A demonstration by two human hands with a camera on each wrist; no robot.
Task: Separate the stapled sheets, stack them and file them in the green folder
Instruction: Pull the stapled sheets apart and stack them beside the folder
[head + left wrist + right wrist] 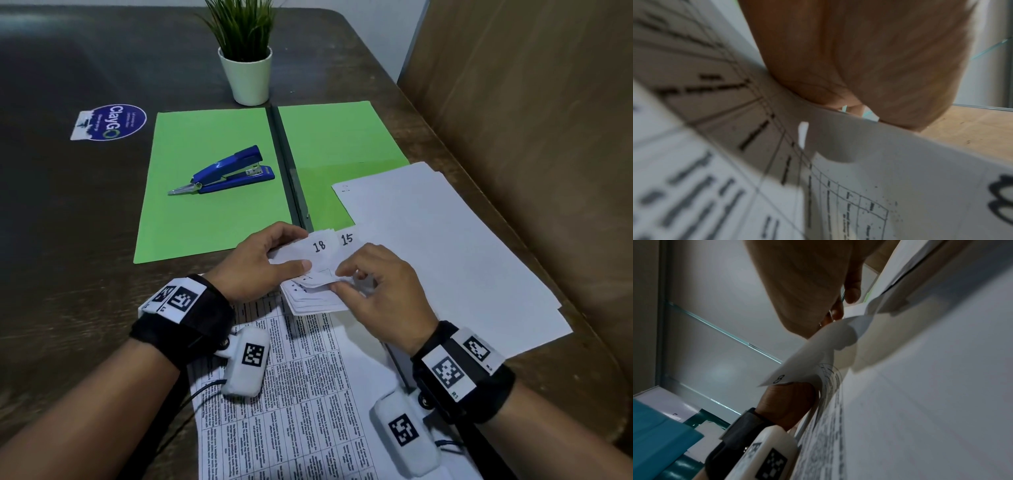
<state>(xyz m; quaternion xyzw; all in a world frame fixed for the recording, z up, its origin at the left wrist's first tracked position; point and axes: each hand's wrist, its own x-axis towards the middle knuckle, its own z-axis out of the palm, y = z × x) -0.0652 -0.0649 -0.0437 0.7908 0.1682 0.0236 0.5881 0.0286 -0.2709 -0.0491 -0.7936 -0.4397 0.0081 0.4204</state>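
Observation:
A bundle of stapled printed sheets (308, 377) lies at the table's near edge, its top corners folded back and marked 18 and 15. My left hand (270, 260) pinches the folded corner marked 18 (319, 246) between thumb and fingers. My right hand (370, 281) pinches the curled paper edge (322, 279) right beside it. The green folder (219, 185) lies open beyond the hands. A stack of blank-side white sheets (445, 246) rests over the folder's right half. In the right wrist view the lifted corner (797, 369) curls off the bundle. The left wrist view shows blurred printed paper (735, 162) under my palm.
A blue stapler (229, 171) lies on the folder's left flap. A potted plant (245, 58) stands behind the folder, and a blue sticker (113, 121) lies to its left. A brown wall (531, 102) borders the wooden table (68, 222) on the right.

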